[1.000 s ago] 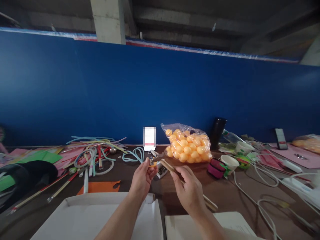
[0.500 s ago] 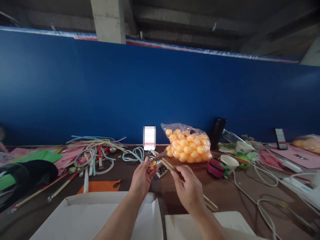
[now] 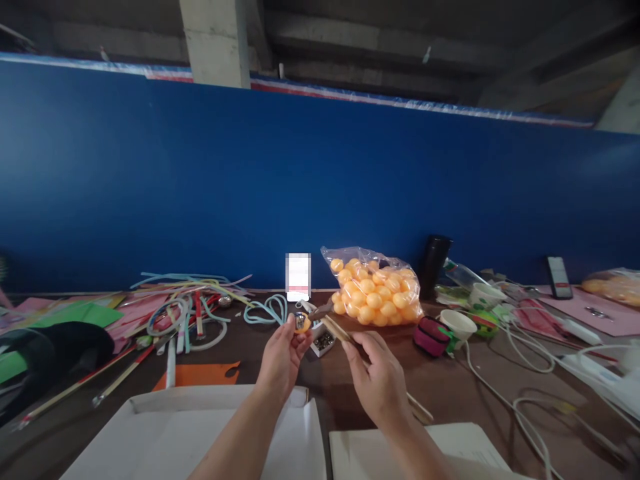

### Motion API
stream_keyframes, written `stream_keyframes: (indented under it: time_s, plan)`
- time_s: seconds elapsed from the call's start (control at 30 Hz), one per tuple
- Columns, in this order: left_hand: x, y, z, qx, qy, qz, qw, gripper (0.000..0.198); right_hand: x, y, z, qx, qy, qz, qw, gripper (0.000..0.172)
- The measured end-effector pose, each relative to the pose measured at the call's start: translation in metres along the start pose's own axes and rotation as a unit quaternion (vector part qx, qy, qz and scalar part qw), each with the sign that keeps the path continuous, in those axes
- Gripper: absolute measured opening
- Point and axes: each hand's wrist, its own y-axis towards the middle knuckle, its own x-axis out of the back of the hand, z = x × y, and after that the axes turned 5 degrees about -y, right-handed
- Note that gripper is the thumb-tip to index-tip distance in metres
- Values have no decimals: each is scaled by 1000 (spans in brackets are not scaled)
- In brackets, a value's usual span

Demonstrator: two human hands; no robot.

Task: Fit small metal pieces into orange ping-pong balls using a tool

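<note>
Shift: compared with a second ago, the orange half-shell [image 3: 303, 327] has turned so its hollow faces the viewer more; the right hand [image 3: 379, 377] has barely moved.
Left pinch: thumb and fingers of the left hand [image 3: 281, 357] close firmly on the half-shell's edge. Shiny metal shows inside; its shape is too small to tell. Gripping by the edge probably leaves the hollow uncovered.
Right pinch: thumb and fingertips are clamped on a tan stick-like piece [image 3: 336, 329], its far end pointing at the half-shell, near but seemingly apart. Held well back, it presumably leaves the front free.
Just beyond: a small white tray [image 3: 320, 354] of metal bits [image 3: 325, 341] sits between and behind the hands, likely for easy reach.
Behind: a clear bag [image 3: 360, 252] of orange balls [image 3: 370, 300], beside a purple pouch [image 3: 431, 337].
Near edge: a white box [image 3: 200, 437] lies by the left forearm, a pale booklet [image 3: 465, 440] by the right.
Writing: faint print on the booklet, unreadable; the white panel [image 3: 299, 275] is pixelated, and no brand can be made out.
</note>
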Motion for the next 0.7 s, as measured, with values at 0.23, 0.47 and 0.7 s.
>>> stream_keyframes:
  time_s: [0.23, 0.47, 0.7]
  plan:
    - [2, 1, 0, -2, 2, 4, 1000, 18, -2, -1, -7, -5, -1, -8, 1000, 17]
    - [1, 0, 0, -2, 5, -2, 1000, 18, -2, 0, -7, 1, -3, -10, 1000, 17]
    - [3, 0, 1, 1, 12, 10, 1000, 21, -2, -1, -7, -6, 5, -3, 1000, 17]
